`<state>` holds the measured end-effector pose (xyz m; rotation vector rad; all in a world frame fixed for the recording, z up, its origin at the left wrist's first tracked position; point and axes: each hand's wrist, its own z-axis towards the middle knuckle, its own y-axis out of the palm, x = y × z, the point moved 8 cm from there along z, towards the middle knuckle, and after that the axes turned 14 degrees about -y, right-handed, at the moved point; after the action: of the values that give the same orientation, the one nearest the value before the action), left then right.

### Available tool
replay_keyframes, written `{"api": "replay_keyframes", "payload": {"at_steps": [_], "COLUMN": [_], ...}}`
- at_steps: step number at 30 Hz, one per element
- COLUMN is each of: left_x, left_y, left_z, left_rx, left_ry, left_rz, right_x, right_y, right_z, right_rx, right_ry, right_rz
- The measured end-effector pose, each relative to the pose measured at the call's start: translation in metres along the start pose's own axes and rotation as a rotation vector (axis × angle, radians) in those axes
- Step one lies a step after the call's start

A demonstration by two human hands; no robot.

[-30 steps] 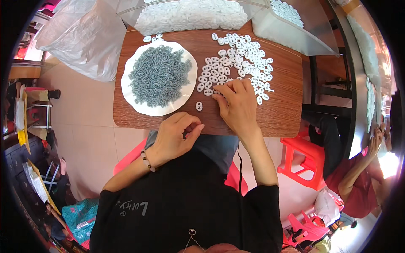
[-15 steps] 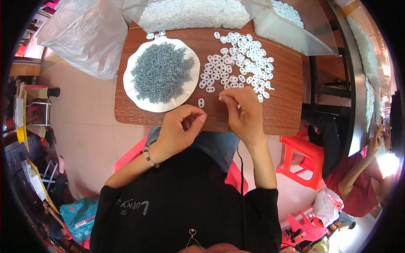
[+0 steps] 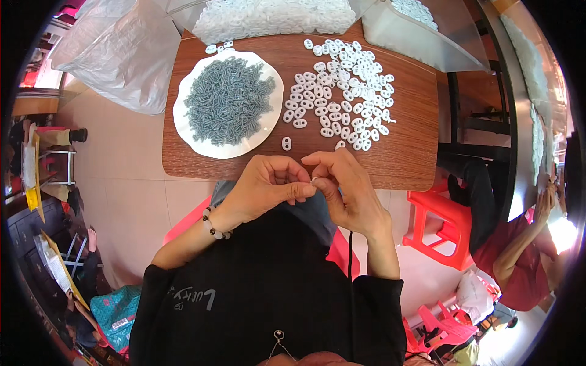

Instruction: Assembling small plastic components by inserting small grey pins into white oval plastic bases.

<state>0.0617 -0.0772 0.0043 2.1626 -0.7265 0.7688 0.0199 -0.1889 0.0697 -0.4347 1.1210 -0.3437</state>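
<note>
My left hand [image 3: 268, 186] and my right hand [image 3: 349, 194] meet at the near table edge, their fingertips almost touching. Between the right thumb and fingers shows a bit of a small white piece [image 3: 314, 180]. The left thumb and fingers are pinched together; what they hold is hidden. Beyond the right hand lies a spread of white oval two-hole pieces [image 3: 346, 107]. One single oval piece [image 3: 287, 143] lies apart, just beyond the left hand. A white wavy-rimmed plate [image 3: 180, 116] bears a heap of small grey ribbed pins [image 3: 229, 100].
Clear bins of white pieces [image 3: 274, 17] stand along the far edge of the brown table [image 3: 409, 122]. A white plastic bag [image 3: 113, 55] is at far left. A red stool [image 3: 436, 226] stands at right. Another person's arm [image 3: 519, 244] shows at far right.
My right hand has drawn back from beside the white pieces toward my left hand. The left hand has moved slightly right, and the fingertips now come together.
</note>
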Motion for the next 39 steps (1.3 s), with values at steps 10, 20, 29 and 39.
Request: {"api": "replay_keyframes", "payload": {"at_steps": [10,20,29,39], "left_x": [-0.007,-0.009,0.018,0.048], "left_y": [-0.005,-0.006,-0.023,-0.132], "left_z": [0.003,0.004,-0.038,-0.121], "left_rx": [0.062,0.178,0.465,1.174], "left_ry": [0.012,0.026,0.304,0.558], "left_rz": [-0.134,-0.181,0.272,1.01], "right_x": [0.024,0.036,0.037,0.045], "right_y": [0.009,0.012,0.007,0.008], "right_z": [-0.021,-0.033,-0.036,-0.038], "right_rx": [0.219,0.283,0.344,0.43], "right_ry": [0.234,0.323,0.348,0.451], "right_rz": [0.292,0.265,0.292,0.36]}}
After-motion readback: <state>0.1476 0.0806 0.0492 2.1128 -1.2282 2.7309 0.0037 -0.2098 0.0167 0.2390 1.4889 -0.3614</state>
